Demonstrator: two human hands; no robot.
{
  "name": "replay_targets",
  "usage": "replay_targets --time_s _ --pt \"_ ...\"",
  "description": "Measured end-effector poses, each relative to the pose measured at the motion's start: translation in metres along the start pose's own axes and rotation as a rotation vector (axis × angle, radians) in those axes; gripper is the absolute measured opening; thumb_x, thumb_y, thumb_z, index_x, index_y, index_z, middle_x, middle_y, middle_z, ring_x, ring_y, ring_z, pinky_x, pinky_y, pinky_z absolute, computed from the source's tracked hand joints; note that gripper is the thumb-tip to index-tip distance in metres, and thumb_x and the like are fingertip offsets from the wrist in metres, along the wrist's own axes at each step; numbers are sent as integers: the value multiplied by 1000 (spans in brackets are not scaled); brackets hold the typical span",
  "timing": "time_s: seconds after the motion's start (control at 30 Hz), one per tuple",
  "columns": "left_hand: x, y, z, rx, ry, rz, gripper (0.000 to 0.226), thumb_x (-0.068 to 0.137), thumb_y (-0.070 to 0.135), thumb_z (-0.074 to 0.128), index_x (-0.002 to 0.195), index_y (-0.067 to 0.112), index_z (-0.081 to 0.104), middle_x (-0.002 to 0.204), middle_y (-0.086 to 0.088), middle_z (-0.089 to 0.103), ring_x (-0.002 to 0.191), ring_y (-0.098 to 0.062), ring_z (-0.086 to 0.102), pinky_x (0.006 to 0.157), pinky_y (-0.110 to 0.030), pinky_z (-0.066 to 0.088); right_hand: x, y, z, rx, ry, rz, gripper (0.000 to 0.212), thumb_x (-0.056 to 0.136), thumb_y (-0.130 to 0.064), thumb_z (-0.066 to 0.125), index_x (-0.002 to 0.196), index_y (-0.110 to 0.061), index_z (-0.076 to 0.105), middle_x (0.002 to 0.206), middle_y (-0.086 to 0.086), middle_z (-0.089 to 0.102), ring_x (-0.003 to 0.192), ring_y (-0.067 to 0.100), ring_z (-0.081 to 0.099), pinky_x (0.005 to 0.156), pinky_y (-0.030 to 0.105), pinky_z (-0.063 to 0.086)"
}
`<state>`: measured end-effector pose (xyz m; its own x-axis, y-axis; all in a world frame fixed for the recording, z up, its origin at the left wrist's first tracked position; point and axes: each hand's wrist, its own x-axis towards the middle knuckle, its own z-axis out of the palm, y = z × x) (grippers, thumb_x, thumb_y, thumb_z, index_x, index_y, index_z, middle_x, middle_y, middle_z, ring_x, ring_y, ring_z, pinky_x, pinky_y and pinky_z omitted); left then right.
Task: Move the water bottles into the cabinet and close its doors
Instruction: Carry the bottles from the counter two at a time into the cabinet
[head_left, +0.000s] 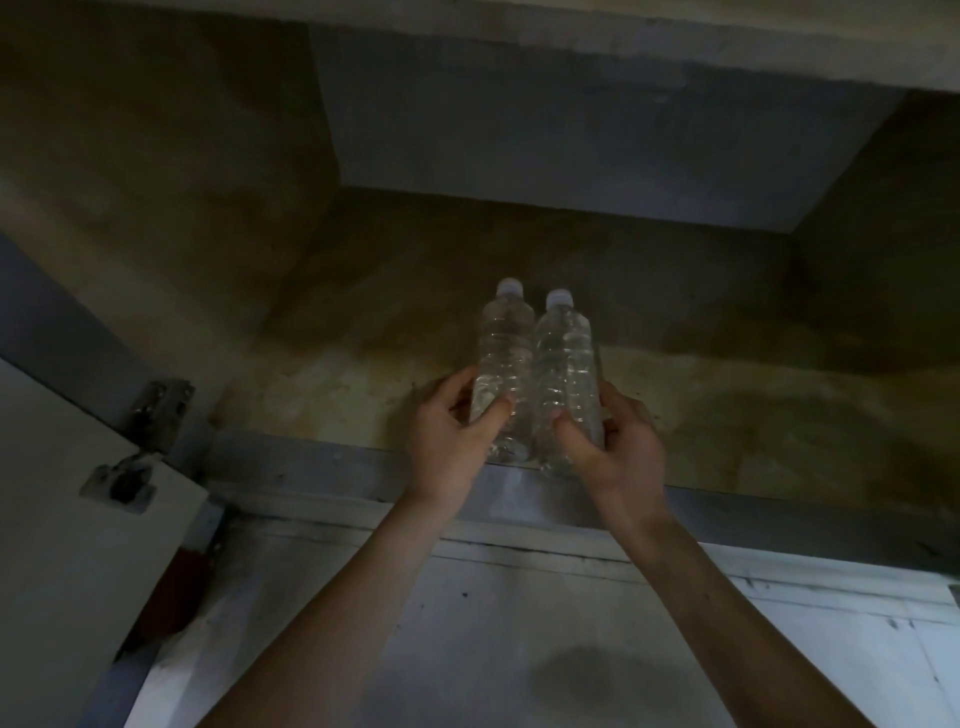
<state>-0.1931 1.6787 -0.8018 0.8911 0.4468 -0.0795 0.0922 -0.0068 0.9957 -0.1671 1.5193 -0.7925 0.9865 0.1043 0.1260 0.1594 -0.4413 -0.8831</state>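
your fingers (462, 387) are curled tight, each hand clamped on its own bottle. left hand (452, 441) grips the left water bottle (506, 353), right hand (618, 447) grips the right water bottle (563, 358), thumbs in front. both bottles stand upright, touching side by side between your palms, bases at the front edge of the cabinet shelf (727, 405). beyond your left knuckles the cabinet door (67, 519) hangs open on its hinge (161, 410).

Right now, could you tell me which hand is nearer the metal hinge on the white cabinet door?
Left. The left hand grips one clear plastic bottle, right of the hinge; the right hand grips the other bottle, farther right.
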Motion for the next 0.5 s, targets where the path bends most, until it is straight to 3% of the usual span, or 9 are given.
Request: replay_targets --time_s 0.13,0.2,0.27,0.37,0.5 --pt "-4 -1 1 -14 0 -7 35 86 18 75 120 21 68 99 7 76 89 -7 72 77 -29 59 5 1 3 -28 10 26 32 87 -34 70 118 -32 64 95 -27 58 84 0 65 69 14 54" --pt "-4 -1 -1 57 -22 17 34 88 25 72 121 23 67 102 7 75 91 -7 71 80 -32 59 4 1 3 -44 -4 22 35 88 -39 67 122 -31 61 100 -22 61 89 3 66 77 26 58" --pt "-4 0 -8 302 -60 130 36 91 36 64 125 23 63 111 4 70 98 -10 68 85 -33 57 -1 -1 -1 -103 -39 17 39 92 -44 60 128 -31 56 112 -11 62 99 9 63 86 36 57" --pt "-26 10 -24 689 -161 252 45 98 38 51 136 14 55 126 -7 60 112 -21 58 93 -28 47 -26 -17 -14 -273 -65 25 46 97 -44 48 138 -22 49 131 2 55 113 21 58 95 35 50" --pt "-90 58 -54 1026 -250 363 55 96 41 39 134 6 57 128 -12 63 115 -29 59 98 -35 47 -74 -62 -48 -548 -150 -64 58 94 -47 39 135 -8 54 129 15 59 117 34 54 95 45 48"
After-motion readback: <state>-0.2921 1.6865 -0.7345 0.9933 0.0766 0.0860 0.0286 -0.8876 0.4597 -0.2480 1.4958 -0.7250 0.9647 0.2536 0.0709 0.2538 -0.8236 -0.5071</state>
